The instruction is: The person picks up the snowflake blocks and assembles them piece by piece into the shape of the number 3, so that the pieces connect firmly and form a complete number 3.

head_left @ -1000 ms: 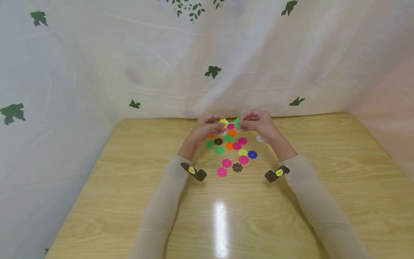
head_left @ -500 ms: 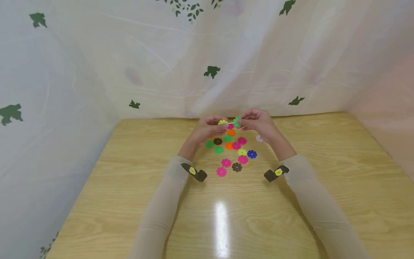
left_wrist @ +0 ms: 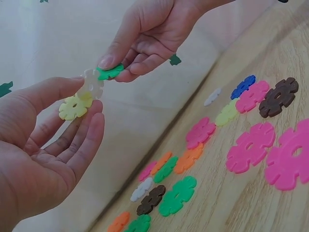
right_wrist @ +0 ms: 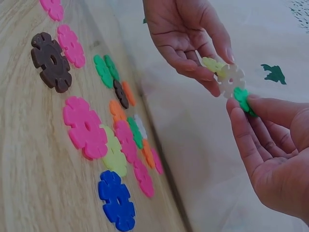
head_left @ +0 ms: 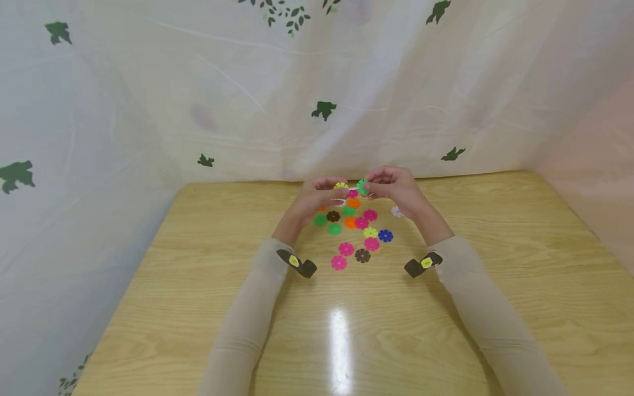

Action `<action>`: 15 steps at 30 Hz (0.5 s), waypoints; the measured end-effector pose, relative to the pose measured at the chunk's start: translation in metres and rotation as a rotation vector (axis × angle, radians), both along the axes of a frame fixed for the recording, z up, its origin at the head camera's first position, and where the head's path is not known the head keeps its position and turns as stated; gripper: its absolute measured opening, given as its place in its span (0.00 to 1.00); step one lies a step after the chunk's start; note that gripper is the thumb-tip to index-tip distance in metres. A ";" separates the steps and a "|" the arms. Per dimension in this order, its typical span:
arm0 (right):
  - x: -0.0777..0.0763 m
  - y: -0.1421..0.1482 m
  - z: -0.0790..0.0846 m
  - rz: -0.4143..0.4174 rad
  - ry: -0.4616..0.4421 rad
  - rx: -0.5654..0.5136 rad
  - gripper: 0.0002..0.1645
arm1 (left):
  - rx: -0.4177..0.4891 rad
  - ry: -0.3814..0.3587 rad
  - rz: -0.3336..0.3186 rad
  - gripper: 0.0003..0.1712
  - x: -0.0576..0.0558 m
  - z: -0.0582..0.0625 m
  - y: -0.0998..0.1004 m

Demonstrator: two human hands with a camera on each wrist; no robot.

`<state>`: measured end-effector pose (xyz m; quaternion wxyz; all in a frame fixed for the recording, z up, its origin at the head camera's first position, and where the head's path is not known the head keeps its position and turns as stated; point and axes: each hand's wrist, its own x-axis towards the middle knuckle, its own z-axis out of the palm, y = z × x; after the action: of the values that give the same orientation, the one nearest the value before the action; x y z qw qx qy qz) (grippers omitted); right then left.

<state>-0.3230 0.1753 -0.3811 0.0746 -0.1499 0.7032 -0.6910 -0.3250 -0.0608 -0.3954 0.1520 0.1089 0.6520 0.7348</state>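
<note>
Over the far edge of the table, my left hand (head_left: 315,199) and right hand (head_left: 396,186) face each other with a short chain of plastic flower discs between them. In the left wrist view, a yellow flower disc (left_wrist: 75,107) and a white flower disc (left_wrist: 92,87) are slotted together at an angle, and my left thumb and fingers pinch them. The white disc's other side meets a green flower disc (right_wrist: 241,100), which my right thumb and index finger pinch. The notched rims overlap where green meets white.
Several loose flower discs lie on the wooden table (head_left: 198,264) below the hands, among them a blue disc (head_left: 385,236), a dark brown disc (head_left: 362,256) and a pink disc (head_left: 339,263). A patterned cloth (head_left: 247,110) hangs right behind the table's far edge.
The yellow disc has tilted in my left hand, so less of its face shows. The green and white discs have shifted slightly. Both arms stay nearly in place.
</note>
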 end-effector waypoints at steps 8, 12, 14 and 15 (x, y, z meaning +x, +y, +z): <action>0.001 -0.010 -0.007 -0.082 0.045 -0.050 0.06 | -0.011 0.000 0.049 0.16 0.001 -0.002 -0.002; 0.002 -0.014 -0.008 -0.111 0.052 -0.048 0.10 | -0.034 0.018 0.054 0.16 0.000 -0.002 -0.004; 0.003 -0.014 -0.008 -0.119 0.054 -0.047 0.12 | -0.041 0.028 0.053 0.15 0.000 -0.001 -0.004; 0.003 -0.014 -0.007 -0.122 0.055 -0.047 0.12 | -0.035 0.031 0.051 0.16 0.000 -0.001 -0.004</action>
<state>-0.3202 0.1612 -0.3884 0.0094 -0.1276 0.6965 -0.7061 -0.3248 -0.0650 -0.3964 0.1251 0.1009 0.6695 0.7252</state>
